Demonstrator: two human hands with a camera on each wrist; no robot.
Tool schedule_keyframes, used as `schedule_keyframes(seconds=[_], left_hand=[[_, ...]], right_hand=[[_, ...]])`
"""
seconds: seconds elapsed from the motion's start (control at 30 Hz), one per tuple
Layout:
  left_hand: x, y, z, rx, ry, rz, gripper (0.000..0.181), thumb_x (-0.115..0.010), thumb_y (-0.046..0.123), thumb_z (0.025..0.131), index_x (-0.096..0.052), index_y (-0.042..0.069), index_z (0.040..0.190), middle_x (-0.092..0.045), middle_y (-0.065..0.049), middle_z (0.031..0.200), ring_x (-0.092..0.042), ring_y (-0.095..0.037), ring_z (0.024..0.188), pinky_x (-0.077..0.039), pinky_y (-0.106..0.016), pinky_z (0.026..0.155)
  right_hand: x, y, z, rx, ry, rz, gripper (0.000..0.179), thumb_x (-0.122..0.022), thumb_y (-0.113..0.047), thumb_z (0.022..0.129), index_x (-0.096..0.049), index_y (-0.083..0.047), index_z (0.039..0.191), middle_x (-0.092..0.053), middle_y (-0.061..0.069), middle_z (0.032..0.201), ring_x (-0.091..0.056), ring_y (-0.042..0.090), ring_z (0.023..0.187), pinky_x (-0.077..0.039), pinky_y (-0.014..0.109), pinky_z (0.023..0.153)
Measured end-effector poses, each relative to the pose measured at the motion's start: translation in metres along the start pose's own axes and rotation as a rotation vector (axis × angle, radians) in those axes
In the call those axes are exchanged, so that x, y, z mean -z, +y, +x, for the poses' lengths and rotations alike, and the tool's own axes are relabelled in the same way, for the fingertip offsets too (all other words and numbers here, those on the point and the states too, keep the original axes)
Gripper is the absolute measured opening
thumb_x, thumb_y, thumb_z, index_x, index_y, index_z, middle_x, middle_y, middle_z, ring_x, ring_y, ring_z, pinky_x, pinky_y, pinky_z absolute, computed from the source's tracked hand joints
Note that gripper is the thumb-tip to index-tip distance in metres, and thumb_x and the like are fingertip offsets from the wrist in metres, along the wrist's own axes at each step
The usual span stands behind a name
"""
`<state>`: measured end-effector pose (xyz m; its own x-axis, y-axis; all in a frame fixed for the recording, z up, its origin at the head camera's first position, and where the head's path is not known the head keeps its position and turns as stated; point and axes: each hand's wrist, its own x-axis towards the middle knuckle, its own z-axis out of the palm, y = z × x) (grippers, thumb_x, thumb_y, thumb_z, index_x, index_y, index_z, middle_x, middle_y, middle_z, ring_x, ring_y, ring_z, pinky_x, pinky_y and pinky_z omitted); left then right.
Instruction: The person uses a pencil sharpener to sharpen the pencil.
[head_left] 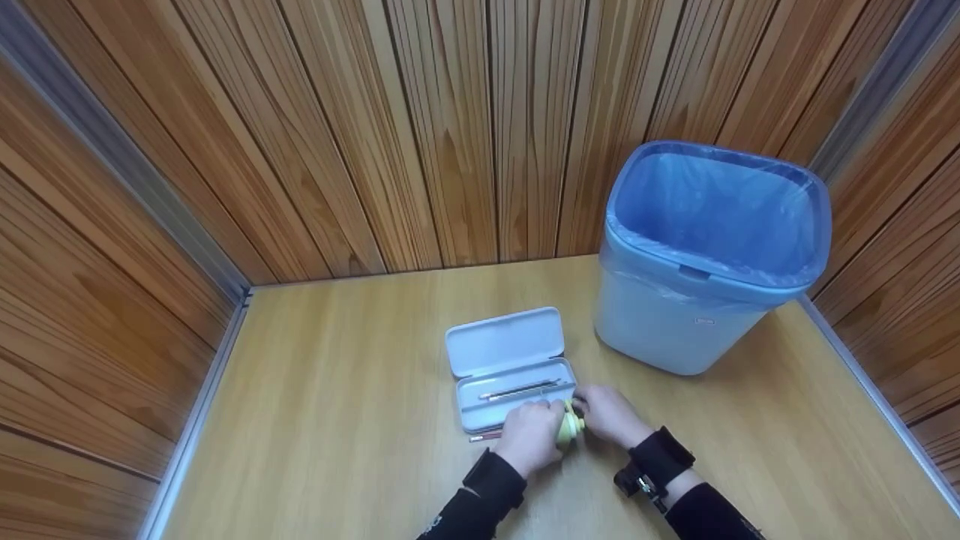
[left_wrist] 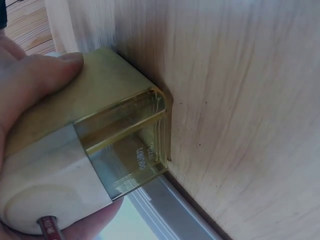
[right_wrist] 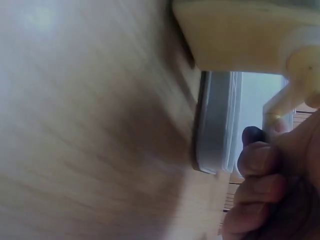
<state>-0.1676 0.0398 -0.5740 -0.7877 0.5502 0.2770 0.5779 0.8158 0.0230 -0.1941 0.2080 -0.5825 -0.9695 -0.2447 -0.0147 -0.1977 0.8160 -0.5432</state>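
In the head view my left hand [head_left: 529, 437] grips a yellow crank pencil sharpener [head_left: 570, 424] that stands on the table. The left wrist view shows the sharpener [left_wrist: 100, 90] with its thumb on top, a clear drawer at its side and a dark red pencil [left_wrist: 51, 231] in the hole of its white front. My right hand [head_left: 611, 415] is at the sharpener's other end. Its curled fingers [right_wrist: 257, 160] hold the dark knob of the crank [right_wrist: 285, 102]. Just behind the sharpener lies an open light pencil case [head_left: 506, 343] with slim pencils [head_left: 519, 391] inside.
A blue bin [head_left: 675, 322] with a clear plastic liner stands at the back right of the wooden table [head_left: 337, 420]. Wood-panelled walls [head_left: 450, 135] close off the back and both sides.
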Motion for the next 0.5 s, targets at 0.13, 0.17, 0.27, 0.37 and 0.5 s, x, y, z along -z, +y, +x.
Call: schedule_keyframes(seconds=[0.13,0.17,0.27,0.37,0.5], left_hand=[[0.001,0.002,0.000,0.001,0.002,0.001,0.051,-0.091,0.038,0.057,-0.059,0.015,0.089,-0.065,0.004,0.075,-0.062,-0.015,0.063,-0.047,-0.028,0.053],[0.002,0.002,0.000,0.002,0.002,0.000,0.051,-0.091,0.037,0.057,-0.059,0.015,0.089,-0.065,0.004,0.075,-0.062,-0.015,0.063,-0.047,-0.028,0.053],[0.003,0.002,0.000,0.007,-0.009,0.000,0.051,-0.092,0.036,0.056,-0.059,0.015,0.089,-0.065,0.003,0.075,-0.062,-0.015,0.063,-0.047,-0.027,0.053],[0.005,0.001,0.001,0.015,-0.022,-0.005,0.051,-0.092,0.036,0.056,-0.060,0.015,0.090,-0.065,0.003,0.076,-0.061,-0.015,0.064,-0.048,-0.027,0.054],[0.004,0.001,0.000,0.016,-0.038,-0.024,0.052,-0.092,0.036,0.056,-0.060,0.014,0.090,-0.065,0.002,0.077,-0.062,-0.016,0.065,-0.048,-0.028,0.054]], right_hand=[[-0.007,0.006,-0.013,0.022,-0.033,-0.008,0.014,-0.062,0.006,0.080,-0.062,-0.008,0.076,-0.060,0.003,0.071,-0.053,0.017,0.067,-0.046,0.036,0.061],[-0.009,0.006,-0.018,-0.001,-0.052,0.000,0.014,-0.062,0.006,0.079,-0.062,-0.008,0.076,-0.060,0.004,0.071,-0.054,0.019,0.067,-0.046,0.038,0.062],[-0.014,0.007,-0.034,-0.031,-0.084,0.035,0.012,-0.064,0.001,0.084,-0.062,-0.009,0.078,-0.062,0.003,0.074,-0.059,0.019,0.070,-0.048,0.039,0.064],[-0.013,0.003,-0.048,-0.040,-0.112,0.066,0.013,-0.064,-0.010,0.091,-0.062,-0.010,0.078,-0.062,0.001,0.073,-0.059,0.017,0.070,-0.047,0.037,0.063],[-0.005,-0.003,-0.064,0.010,-0.127,0.072,0.011,-0.065,-0.008,0.091,-0.065,-0.010,0.080,-0.062,-0.001,0.072,-0.055,0.012,0.068,-0.045,0.032,0.061]])
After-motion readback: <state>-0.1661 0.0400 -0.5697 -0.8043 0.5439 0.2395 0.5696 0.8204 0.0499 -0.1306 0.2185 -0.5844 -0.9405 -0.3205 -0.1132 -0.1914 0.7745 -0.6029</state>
